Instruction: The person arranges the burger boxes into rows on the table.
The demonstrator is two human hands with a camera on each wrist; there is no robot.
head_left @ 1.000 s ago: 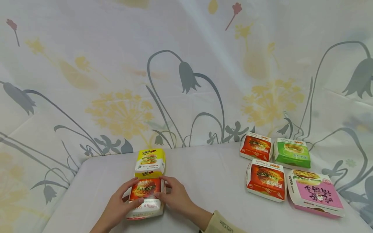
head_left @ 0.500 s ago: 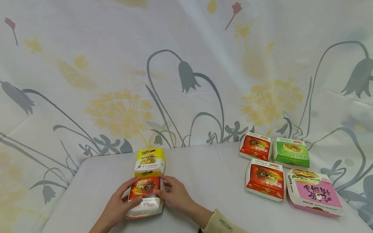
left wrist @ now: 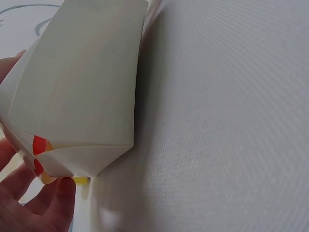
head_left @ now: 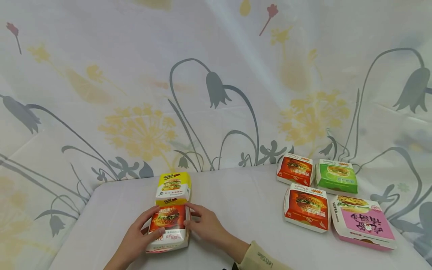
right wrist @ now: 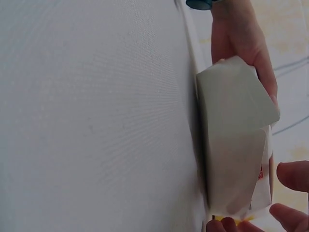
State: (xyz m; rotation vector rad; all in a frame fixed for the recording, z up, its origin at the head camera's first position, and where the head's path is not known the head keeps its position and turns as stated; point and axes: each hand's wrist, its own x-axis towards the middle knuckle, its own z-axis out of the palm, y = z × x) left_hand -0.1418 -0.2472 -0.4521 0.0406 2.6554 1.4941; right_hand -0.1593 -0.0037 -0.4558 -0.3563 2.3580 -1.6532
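Both hands are at a red-and-white paper burger box (head_left: pixel 168 228) on the table's left half. My left hand (head_left: pixel 136 232) grips its left side, thumb over the lid and fingers at the far left corner. On the other side my right hand (head_left: pixel 202 225) touches the right edge with relaxed fingers; in the right wrist view its thumb stands apart from the box. Directly behind, a yellow-and-white burger box (head_left: pixel 173 187) appears to meet the red one. The left wrist view shows the red box's plain white side (left wrist: pixel 82 82); part of the left fingers is hidden behind it.
At right on the white-covered table (head_left: pixel 243 210) sit two more red burger boxes (head_left: pixel 297 170), a green one (head_left: pixel 337 177) and a larger pink one (head_left: pixel 366 225). A flower-patterned curtain (head_left: pixel 216 112) hangs behind the table's far edge.
My right thumb has shifted off the lid toward the box's right edge. The red box has barely moved, and my left hand keeps its hold.
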